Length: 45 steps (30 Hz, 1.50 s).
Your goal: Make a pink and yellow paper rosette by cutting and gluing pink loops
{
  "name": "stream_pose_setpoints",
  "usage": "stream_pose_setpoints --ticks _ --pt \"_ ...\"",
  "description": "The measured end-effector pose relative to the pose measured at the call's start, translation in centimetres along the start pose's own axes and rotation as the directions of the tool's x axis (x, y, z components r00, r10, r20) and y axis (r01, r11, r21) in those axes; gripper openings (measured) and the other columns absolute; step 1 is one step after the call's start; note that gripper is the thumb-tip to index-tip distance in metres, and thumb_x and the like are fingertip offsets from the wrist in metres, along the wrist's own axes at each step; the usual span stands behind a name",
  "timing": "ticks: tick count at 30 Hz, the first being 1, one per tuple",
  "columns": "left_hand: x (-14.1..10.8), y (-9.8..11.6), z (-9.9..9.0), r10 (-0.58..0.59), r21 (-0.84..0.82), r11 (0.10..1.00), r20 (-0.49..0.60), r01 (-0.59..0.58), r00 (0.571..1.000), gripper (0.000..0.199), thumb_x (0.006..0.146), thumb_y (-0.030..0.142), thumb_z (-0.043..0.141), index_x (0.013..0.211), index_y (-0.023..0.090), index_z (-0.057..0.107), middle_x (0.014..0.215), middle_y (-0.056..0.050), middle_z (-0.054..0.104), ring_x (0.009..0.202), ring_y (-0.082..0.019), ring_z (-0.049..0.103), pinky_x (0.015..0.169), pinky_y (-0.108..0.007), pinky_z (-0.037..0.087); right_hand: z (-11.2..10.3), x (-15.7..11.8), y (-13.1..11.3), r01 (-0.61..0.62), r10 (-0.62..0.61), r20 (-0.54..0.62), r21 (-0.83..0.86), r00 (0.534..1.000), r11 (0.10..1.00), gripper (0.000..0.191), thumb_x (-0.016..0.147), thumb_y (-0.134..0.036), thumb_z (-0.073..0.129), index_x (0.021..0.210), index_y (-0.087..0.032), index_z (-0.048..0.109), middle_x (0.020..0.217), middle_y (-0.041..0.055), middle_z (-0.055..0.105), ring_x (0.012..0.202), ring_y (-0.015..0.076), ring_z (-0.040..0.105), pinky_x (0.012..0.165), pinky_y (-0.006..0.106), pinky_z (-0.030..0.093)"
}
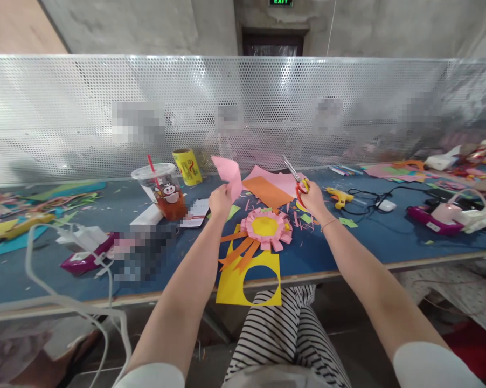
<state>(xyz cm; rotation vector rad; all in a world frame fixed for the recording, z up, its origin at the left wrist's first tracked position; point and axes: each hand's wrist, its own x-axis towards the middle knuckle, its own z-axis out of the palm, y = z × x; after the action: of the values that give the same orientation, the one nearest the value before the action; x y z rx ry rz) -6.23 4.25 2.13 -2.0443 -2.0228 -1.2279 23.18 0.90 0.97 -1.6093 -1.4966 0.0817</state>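
My left hand [220,202] is closed on a curling strip of pink paper [230,175], lifted above the table. In my right hand [313,198] is a pair of scissors [297,175] with red and yellow handles, its blades pointing up and away to the left. Below and between both hands lies a pink paper flower [266,225] with a yellow centre and orange ribbon tails [241,254]. Under its tails, a yellow sheet [230,288] with a round cut-out hangs over the table's front edge. Orange paper [269,189] and pink sheets [257,173] lie behind the flower.
A plastic drink cup [168,196] with a red straw and a yellow can [187,168] stand at left. A yellow glue gun [340,198] with a black cord lies at right. Purple power strips [435,220] sit on both sides. A perforated metal screen [267,108] borders the table's back.
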Motion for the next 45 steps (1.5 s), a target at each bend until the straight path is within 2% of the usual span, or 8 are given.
stream_pose_setpoints --ticks 4,9,13,17,22,27,36,45 --pt "-1.0 3.4 0.3 0.066 -0.476 0.878 0.018 -0.050 0.998 0.024 0.080 0.034 0.046 0.084 0.015 0.060 0.081 -0.006 0.064 0.083 -0.017 0.059 0.079 -0.029 0.047 1.2 -0.2 0.0 -0.119 0.101 0.065 0.375 0.993 0.919 0.033 0.072 -0.038 0.054 0.096 -0.015 0.050 0.096 0.0074 0.060 0.085 0.0171 0.057 0.073 0.027 0.045" --pt "-1.9 5.3 1.6 0.056 -0.887 0.344 0.346 0.308 0.936 0.018 0.071 0.028 0.059 0.080 0.013 0.057 0.070 -0.001 0.060 0.061 -0.009 0.058 0.066 -0.027 0.052 1.8 -1.0 -1.3 -0.244 0.094 0.240 0.734 0.966 0.634 0.038 0.072 -0.055 0.050 0.086 -0.020 0.043 0.092 0.0048 0.060 0.084 0.0153 0.059 0.061 0.023 0.047" --pt "-2.3 4.4 2.0 0.007 -0.713 0.545 0.529 0.441 0.848 0.019 0.060 0.016 0.063 0.078 0.013 0.059 0.062 0.000 0.059 0.051 -0.010 0.055 0.055 -0.026 0.051 1.3 -1.2 -2.0 -0.219 0.063 0.227 0.771 0.972 0.598 0.040 0.077 -0.060 0.037 0.086 -0.021 0.042 0.088 0.0042 0.059 0.078 0.0131 0.060 0.057 0.021 0.046" --pt "-2.2 3.9 2.1 -0.002 -0.577 0.727 0.540 0.372 0.841 0.019 0.058 0.015 0.060 0.077 0.013 0.060 0.056 0.001 0.057 0.045 -0.010 0.052 0.047 -0.024 0.046 0.5 -1.1 -2.1 -0.225 0.119 0.191 0.838 0.974 0.496 0.039 0.068 -0.056 0.055 0.079 -0.022 0.040 0.073 -0.0014 0.056 0.058 0.0089 0.055 0.044 0.018 0.038" --pt "-2.4 4.6 1.9 -0.010 -0.608 0.697 0.522 0.381 0.853 0.027 0.056 0.015 0.060 0.083 0.013 0.059 0.058 0.001 0.058 0.043 -0.010 0.050 0.045 -0.023 0.043 0.6 -0.8 -1.1 -0.270 0.165 0.215 0.806 0.963 0.527 0.038 0.066 -0.050 0.060 0.082 -0.021 0.043 0.049 -0.0082 0.041 0.036 0.0063 0.038 0.036 0.020 0.034" --pt "-3.1 5.2 1.1 0.066 -0.634 0.583 0.661 0.509 0.748 0.041 0.052 0.017 0.067 0.092 0.013 0.060 0.067 -0.004 0.064 0.052 -0.015 0.058 0.049 -0.026 0.047 0.9 -0.3 -0.2 -0.253 0.195 0.163 0.699 0.967 0.669 0.033 0.053 -0.022 0.067 0.073 -0.021 0.040 0.043 -0.0116 0.032 0.033 0.0058 0.033 0.032 0.019 0.025" --pt "-3.0 4.8 0.8 0.070 -0.703 0.309 0.689 0.641 0.722 0.031 0.062 0.028 0.062 0.088 0.011 0.063 0.073 -0.007 0.067 0.058 -0.015 0.060 0.051 -0.024 0.048 -0.6 0.2 0.0 -0.194 0.094 0.173 0.773 0.980 0.603 0.036 0.053 -0.026 0.068 0.081 -0.021 0.047 0.052 -0.0098 0.043 0.033 0.0033 0.032 0.032 0.019 0.024" --pt "-3.0 4.5 0.4 0.261 -0.635 0.594 0.733 0.494 0.628 0.025 0.053 0.021 0.073 0.073 0.009 0.065 0.057 -0.004 0.062 0.043 -0.009 0.053 0.041 -0.020 0.043 -2.0 0.5 0.5 -0.138 0.052 0.128 0.869 0.990 0.475 0.031 0.054 -0.025 0.067 0.077 -0.020 0.048 0.057 -0.0076 0.047 0.038 0.0030 0.036 0.036 0.018 0.027"
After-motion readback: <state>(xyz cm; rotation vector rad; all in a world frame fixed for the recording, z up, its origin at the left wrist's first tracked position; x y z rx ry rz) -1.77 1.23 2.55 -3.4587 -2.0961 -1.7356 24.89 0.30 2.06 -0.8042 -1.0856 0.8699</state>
